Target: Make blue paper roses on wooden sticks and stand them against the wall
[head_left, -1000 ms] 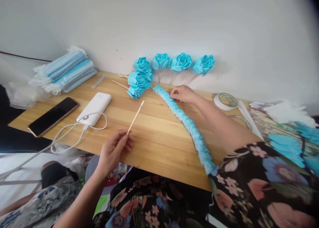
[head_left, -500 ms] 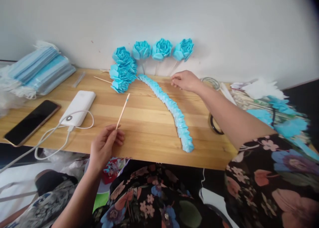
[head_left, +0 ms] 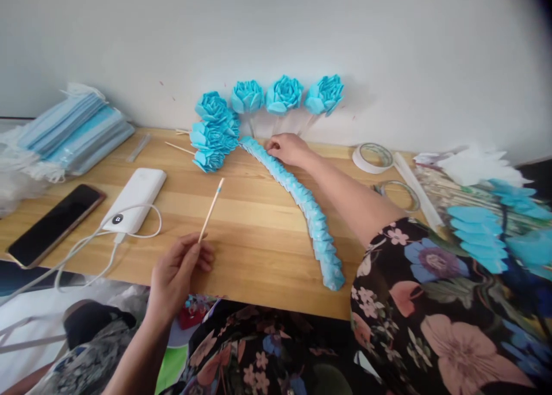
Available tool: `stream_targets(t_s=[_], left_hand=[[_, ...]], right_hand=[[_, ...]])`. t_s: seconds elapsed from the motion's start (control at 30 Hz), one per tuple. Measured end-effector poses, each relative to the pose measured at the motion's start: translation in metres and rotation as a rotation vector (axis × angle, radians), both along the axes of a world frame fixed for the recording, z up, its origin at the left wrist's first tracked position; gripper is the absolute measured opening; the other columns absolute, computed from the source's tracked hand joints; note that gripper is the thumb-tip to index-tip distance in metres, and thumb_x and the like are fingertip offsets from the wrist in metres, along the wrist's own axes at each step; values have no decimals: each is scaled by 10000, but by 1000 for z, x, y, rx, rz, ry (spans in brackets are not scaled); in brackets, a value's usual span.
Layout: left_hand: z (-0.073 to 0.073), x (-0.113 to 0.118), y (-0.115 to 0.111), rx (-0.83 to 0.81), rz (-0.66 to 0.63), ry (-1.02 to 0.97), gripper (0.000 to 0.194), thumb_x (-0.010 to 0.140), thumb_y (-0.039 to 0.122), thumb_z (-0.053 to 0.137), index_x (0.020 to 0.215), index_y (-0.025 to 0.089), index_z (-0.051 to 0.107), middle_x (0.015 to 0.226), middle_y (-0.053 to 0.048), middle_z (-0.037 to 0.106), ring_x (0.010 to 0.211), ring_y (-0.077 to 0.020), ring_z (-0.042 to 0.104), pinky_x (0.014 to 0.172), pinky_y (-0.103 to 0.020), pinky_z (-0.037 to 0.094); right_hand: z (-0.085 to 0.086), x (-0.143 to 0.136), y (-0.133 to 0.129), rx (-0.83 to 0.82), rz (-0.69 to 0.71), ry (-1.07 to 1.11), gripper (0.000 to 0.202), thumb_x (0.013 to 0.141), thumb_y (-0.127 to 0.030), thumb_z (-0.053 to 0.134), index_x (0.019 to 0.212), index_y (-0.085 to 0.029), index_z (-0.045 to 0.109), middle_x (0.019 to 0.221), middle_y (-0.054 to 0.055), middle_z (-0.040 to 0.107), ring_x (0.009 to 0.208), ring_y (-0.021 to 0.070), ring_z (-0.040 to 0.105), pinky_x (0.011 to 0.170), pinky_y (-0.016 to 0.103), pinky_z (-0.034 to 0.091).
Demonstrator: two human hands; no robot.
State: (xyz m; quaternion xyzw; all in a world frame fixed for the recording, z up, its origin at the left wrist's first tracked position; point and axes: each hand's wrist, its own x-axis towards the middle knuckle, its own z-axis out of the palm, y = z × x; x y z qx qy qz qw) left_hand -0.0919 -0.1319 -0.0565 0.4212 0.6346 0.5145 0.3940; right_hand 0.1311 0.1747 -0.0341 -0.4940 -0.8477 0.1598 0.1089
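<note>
Pinched upright in my left hand (head_left: 183,263) is a thin wooden stick (head_left: 210,212) with a narrow blue band near its top. My right hand (head_left: 288,149) has curled fingers at the far part of a long curved strip of overlapping light blue petals (head_left: 302,196). Whether those fingertips grip the strip or only rest beside it, I cannot tell. Behind, blue flowers on stems lean against the wall, among them a round rose (head_left: 284,95). More blue flowers (head_left: 212,135) lie clustered left of the strip's far end, with sticks poking out.
Stacked blue face masks (head_left: 77,127) lie at the left, with a black phone (head_left: 56,225) and a cabled white power bank (head_left: 135,199). On the right are a tape roll (head_left: 374,158), another ring-shaped roll (head_left: 401,195), a white strip (head_left: 418,191) and blue petal pieces (head_left: 476,237).
My right hand has moved left, from beneath the rightmost flower to the far part of the petal strip. My left hand still holds the stick. The view has shifted slightly.
</note>
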Motion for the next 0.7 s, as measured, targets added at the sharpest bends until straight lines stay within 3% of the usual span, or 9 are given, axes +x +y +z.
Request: stream_targets(t_s=[0.13,0.27,0.5,0.6,0.7], left_hand=[[-2,-1,-2,-14,-8,8,287,931,387,630,1077,142,663,819,-45,725,636,-139,679,576,-249,587],[-3,-2,-2,-23,-17,33,277,940,387,626,1076,152,676,832,-43,728,629,-134,678,589,-247,590],[-2,-2,-1,3,-39,64,276,953,384,609,1068,143,678,810,-41,722,617,-129,672,588,-247,592],[-4,-3,-1,15,-37,40,278,943,381,625,1077,143,677,817,-41,724,634,-132,679,586,-247,594],[-6,-4,-1,26,-17,14,290,931,392,642,1081,145,674,814,-38,725,647,-135,681,585,-248,591]], right_hand=[[10,11,-17,-49,14,-130,194,893,-193,593,974,-205,769,1028,31,788,930,191,701,740,268,454],[19,25,-27,-56,-102,-217,173,871,-198,601,927,-205,764,1020,54,789,949,232,703,712,292,443],[4,7,-9,33,-275,-193,256,901,-187,524,1005,-172,758,1117,138,762,1000,273,679,788,330,481],[3,8,-10,51,-263,-145,300,934,-192,478,1052,-154,750,1152,149,753,1032,274,670,843,345,488],[12,28,-27,60,-188,-46,313,944,-217,487,1133,-202,735,1118,84,769,1046,275,667,912,380,502]])
